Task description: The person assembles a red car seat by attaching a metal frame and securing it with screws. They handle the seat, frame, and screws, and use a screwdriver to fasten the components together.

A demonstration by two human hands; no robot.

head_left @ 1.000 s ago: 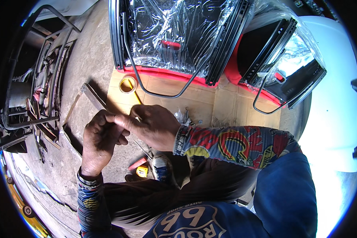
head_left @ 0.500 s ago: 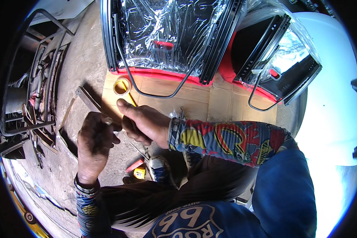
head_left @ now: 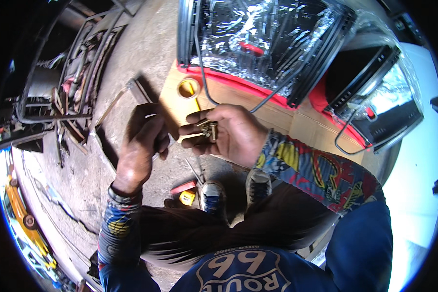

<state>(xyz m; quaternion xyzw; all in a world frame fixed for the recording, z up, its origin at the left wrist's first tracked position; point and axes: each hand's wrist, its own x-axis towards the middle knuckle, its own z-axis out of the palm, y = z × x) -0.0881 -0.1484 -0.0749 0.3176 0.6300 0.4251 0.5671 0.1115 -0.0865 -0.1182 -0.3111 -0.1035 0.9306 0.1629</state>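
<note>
My right hand (head_left: pixel 226 134) is raised palm-up in the middle of the view, with several small brass-coloured bolts (head_left: pixel 209 130) lying on its fingers. My left hand (head_left: pixel 141 146) is just to its left, its fingers curled; whether it grips something small I cannot tell. A thin metal pin (head_left: pixel 192 136) sticks out between the two hands. Below them a flat cardboard sheet (head_left: pixel 248 102) covers part of the concrete floor, with a yellow tape roll (head_left: pixel 188 88) on it.
Two plastic-wrapped black metal frames (head_left: pixel 267 39) (head_left: pixel 374 97) with red parts lie on the cardboard ahead. Scrap metal bars (head_left: pixel 68 97) pile at the left. A short metal bar (head_left: pixel 138 90), a yellow tape measure (head_left: pixel 187 197) and a red tool (head_left: pixel 182 187) lie by my shoes (head_left: pixel 213 197).
Both hands have lifted toward the camera. My right hand has turned palm-up and now shows the brass bolts, which were hidden under it before.
</note>
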